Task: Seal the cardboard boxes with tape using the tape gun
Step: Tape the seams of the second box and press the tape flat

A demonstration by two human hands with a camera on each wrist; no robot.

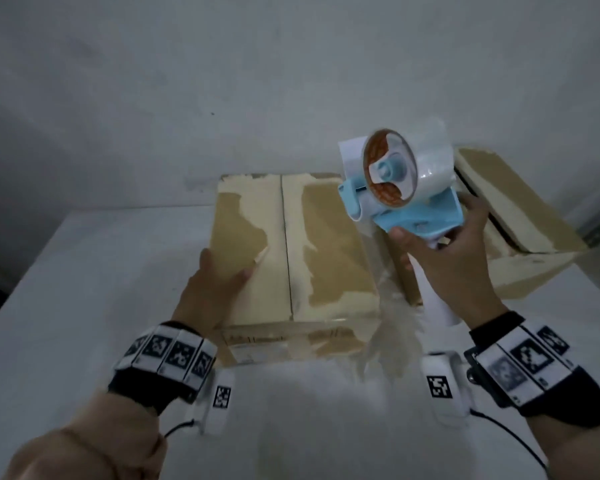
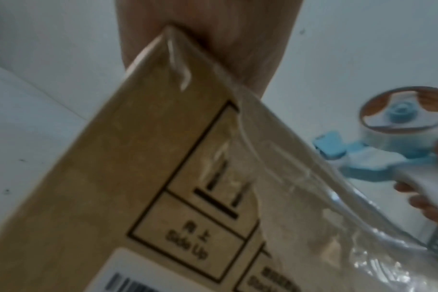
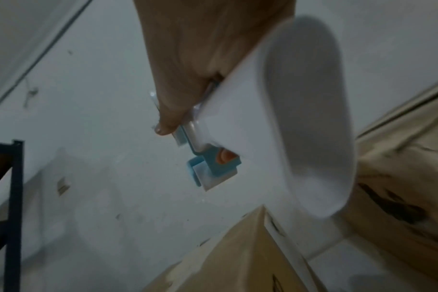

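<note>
A closed cardboard box (image 1: 291,244) with torn paper patches and a centre seam lies on the white table (image 1: 66,289). My left hand (image 1: 219,282) rests flat on its near left top, fingers straight. My right hand (image 1: 447,258) grips the handle of a blue and white tape gun (image 1: 395,181), raised above the box's right side, its clear tape roll facing me. In the left wrist view the box side (image 2: 138,177) shows old clear tape and the tape gun (image 2: 400,138) beyond. In the right wrist view my thumb presses the tape gun (image 3: 275,118).
A second cardboard box (image 1: 520,216), with its flap raised, stands at the right behind the tape gun. A white wall (image 1: 257,81) runs close behind the table. A dark shelf frame (image 3: 10,197) shows in the right wrist view.
</note>
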